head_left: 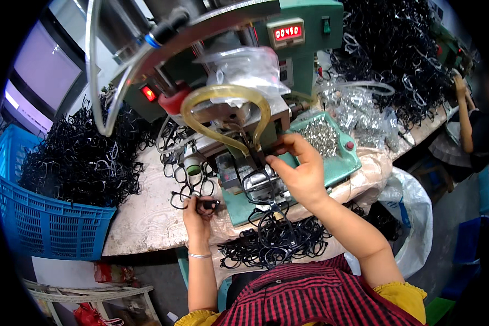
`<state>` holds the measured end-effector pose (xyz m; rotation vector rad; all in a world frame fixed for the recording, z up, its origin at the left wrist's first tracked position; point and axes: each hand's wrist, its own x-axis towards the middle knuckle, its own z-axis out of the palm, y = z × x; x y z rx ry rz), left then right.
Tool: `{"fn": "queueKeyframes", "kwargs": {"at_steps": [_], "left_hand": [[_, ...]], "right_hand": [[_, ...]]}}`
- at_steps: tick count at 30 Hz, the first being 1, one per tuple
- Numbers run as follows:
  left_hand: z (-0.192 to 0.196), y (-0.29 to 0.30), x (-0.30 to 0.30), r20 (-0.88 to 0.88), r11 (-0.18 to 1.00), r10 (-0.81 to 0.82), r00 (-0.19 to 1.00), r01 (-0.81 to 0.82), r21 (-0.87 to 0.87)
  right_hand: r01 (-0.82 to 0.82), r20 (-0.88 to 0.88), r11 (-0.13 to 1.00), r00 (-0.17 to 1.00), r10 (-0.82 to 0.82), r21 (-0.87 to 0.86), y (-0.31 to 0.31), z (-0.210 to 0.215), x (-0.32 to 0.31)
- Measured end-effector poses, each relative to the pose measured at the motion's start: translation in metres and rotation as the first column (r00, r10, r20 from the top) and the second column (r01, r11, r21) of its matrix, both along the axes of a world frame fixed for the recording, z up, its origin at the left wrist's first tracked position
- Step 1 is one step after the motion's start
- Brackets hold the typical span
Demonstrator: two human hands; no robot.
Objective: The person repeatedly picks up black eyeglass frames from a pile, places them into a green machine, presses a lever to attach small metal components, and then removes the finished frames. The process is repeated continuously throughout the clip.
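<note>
Black eyeglass frames (185, 199) are gripped in my left hand (197, 218), its fingers curled round them beside the machine's green base. My right hand (305, 173) is at the working point of a green bench press (304, 57). Its thumb and index finger come together there on something too small and dark to make out. Just below those fingertips, a black eyeglass frame (248, 187) stands at the metal fixture (265, 187). A curved yellowish tube (225, 91) loops above the fixture and partly covers the working point.
Right of the fixture, a green tray (349, 158) holds small metal parts (321, 137). A blue crate (54, 231) heaped with black frames stands left. More frames (280, 239) lie at the table's near edge and pile (388, 51) at back right. Another person's arm (463, 111) shows far right.
</note>
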<state>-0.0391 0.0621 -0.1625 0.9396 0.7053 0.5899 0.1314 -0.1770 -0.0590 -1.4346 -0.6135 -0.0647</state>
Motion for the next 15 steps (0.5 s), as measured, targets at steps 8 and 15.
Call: {"fn": "queueKeyframes", "kwargs": {"at_steps": [8, 15], "left_hand": [[0.184, -0.097, 0.037, 0.405, 0.468, -0.185, 0.895, -0.282, 0.837], [0.202, -0.089, 0.065, 0.445, 0.459, -0.049, 0.894, -0.376, 0.805]], "right_hand": [[-0.179, -0.213, 0.960, 0.951, 0.225, 0.215, 0.000, 0.010, -0.007], [-0.125, -0.124, 0.991, 0.984, 0.130, 0.049, 0.006, 0.011, -0.005]]}}
